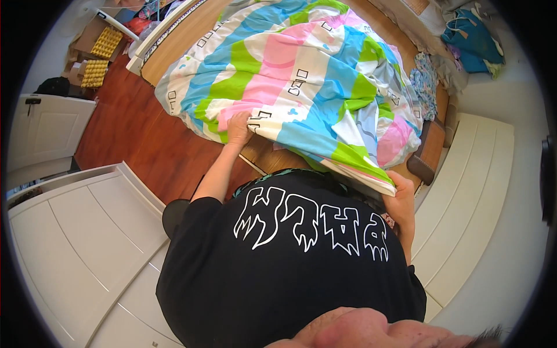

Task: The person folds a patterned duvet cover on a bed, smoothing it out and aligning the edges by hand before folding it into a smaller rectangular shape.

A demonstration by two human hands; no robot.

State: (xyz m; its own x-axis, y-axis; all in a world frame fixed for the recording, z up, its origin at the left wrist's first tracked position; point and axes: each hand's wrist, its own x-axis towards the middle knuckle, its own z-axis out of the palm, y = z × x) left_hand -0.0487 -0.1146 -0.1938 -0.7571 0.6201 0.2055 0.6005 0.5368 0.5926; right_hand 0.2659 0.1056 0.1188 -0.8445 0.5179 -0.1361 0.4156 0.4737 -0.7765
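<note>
A large duvet [290,75] with blue, green, pink and white patches and black square outlines lies spread and wrinkled over the bed. My left hand [238,130] is closed on its near edge at the left. At the near right corner, my right hand [400,194] grips the same edge, where several fabric layers lie together. Between my hands the edge is drawn taut and slants down to the right, close in front of my body. Parts of my fingers are hidden by the cloth.
The wooden bed board [180,43] rises at the far left. A crumpled floral cloth [425,87] lies along the right side. Cream panels [473,203] stand at the right and a white cabinet [87,249] at the left. Yellow egg trays [94,73] stand beyond the reddish floor [125,133].
</note>
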